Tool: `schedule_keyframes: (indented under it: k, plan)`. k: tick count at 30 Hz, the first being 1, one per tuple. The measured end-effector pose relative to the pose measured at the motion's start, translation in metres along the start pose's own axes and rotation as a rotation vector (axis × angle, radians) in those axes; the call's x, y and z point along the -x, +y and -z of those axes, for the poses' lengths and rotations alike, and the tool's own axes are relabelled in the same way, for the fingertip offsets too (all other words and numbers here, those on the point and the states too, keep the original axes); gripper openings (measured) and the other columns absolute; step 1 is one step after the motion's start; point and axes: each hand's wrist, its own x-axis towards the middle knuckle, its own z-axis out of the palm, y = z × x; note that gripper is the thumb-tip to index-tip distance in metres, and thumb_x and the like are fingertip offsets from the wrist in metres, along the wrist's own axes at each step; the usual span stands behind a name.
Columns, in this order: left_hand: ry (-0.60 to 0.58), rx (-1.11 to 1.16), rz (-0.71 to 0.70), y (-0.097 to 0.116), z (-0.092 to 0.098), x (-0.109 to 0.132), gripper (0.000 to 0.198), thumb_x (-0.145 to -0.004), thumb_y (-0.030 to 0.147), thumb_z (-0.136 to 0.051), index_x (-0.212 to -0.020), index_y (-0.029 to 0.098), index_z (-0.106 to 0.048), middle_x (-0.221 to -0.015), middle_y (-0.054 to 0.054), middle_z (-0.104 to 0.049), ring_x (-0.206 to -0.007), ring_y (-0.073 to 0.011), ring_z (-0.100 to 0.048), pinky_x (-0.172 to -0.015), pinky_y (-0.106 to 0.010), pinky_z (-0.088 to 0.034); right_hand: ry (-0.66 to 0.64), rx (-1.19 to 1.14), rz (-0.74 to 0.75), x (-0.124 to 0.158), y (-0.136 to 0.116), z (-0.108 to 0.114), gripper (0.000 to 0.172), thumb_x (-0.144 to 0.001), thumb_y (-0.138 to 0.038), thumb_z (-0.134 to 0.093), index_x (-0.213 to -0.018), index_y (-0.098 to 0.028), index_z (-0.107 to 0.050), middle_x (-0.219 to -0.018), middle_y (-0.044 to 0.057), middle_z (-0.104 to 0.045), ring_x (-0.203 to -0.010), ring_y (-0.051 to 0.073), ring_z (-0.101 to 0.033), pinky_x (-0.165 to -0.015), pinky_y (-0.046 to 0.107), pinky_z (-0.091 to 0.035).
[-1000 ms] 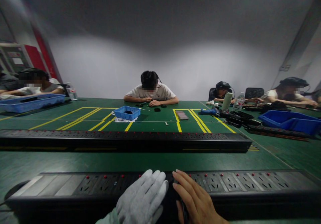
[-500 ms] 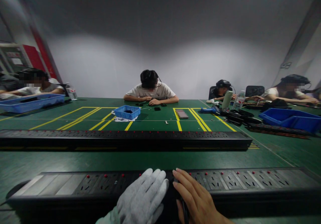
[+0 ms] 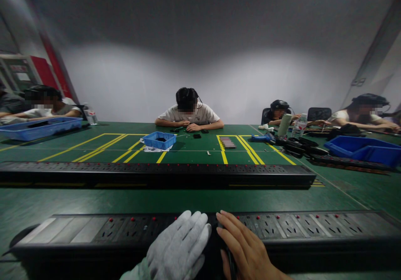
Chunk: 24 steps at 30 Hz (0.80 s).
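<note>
My left hand (image 3: 180, 246), in a white glove, lies flat with its fingers stretched out on top of a long black power strip (image 3: 297, 227) at the near edge of the green table (image 3: 188, 198). My bare right hand (image 3: 244, 248) lies flat on the same strip just to the right, fingers extended and nearly touching the glove. A thin dark shape shows under the right thumb; I cannot make out what it is. The strip carries several sockets with small red switches.
A second long black power strip (image 3: 156, 173) lies across the table farther away. Beyond it are yellow floor-tape lines, a small blue tray (image 3: 159, 140), and larger blue bins at far left (image 3: 37, 127) and right (image 3: 363, 149). Several people sit working at the far side.
</note>
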Motion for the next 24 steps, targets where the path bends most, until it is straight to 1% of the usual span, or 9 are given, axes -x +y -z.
schedule_keyframes:
  k: [13,24]
  plan:
    - [0.000,0.018,-0.005,-0.0006,0.0001,-0.0001,0.029,-0.092,0.017,-0.052,-0.113,0.005,-0.067,-0.118,-0.014,-0.069,-0.118,-0.0266,-0.061,-0.114,-0.044,-0.039,0.000,-0.007,0.000,0.0004,0.0004,0.0008,0.048,-0.079,-0.002,-0.044,-0.125,-0.007,-0.054,-0.136,0.017,-0.059,-0.140,0.026,-0.041,-0.103,0.037,-0.052]
    - [0.000,-0.001,0.004,-0.0013,0.0018,-0.0023,0.029,-0.092,0.017,-0.050,-0.113,0.006,-0.067,-0.115,-0.013,-0.070,-0.113,-0.0260,-0.064,-0.110,-0.043,-0.042,0.004,-0.004,0.019,0.0016,0.0009,-0.0018,0.048,-0.080,-0.001,-0.044,-0.126,-0.005,-0.053,-0.136,0.019,-0.057,-0.141,0.028,-0.039,-0.103,0.038,-0.052]
